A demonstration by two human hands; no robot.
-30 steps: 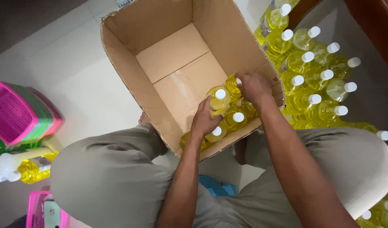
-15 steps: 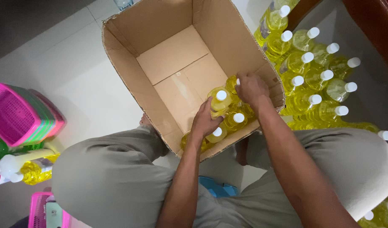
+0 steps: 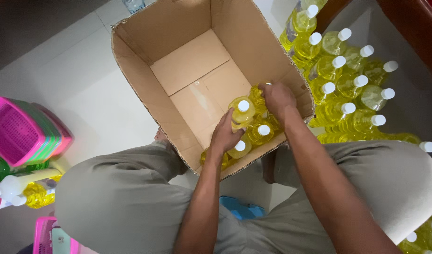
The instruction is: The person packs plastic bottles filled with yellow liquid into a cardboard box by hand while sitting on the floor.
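An open cardboard box [image 3: 145, 89] stands on the floor between my knees. Several yellow bottles with white caps stand packed in its near right corner. My left hand [image 3: 227, 134] grips one yellow bottle [image 3: 242, 115] by its side, upright among the others. My right hand [image 3: 278, 99] covers the top of another yellow bottle [image 3: 257, 95] against the box's right wall, its fingers closed over the cap.
Many more yellow bottles [image 3: 347, 89] stand on the floor right of the box. A stack of pink baskets [image 3: 23, 131] sits at the left, with a bottle lying on its side [image 3: 28, 188] below it. A blue thing [image 3: 242, 209] lies between my legs.
Both hands have stayed on their bottles inside the box; the left-hand bottle has shifted slightly up and left. The view moved a little.
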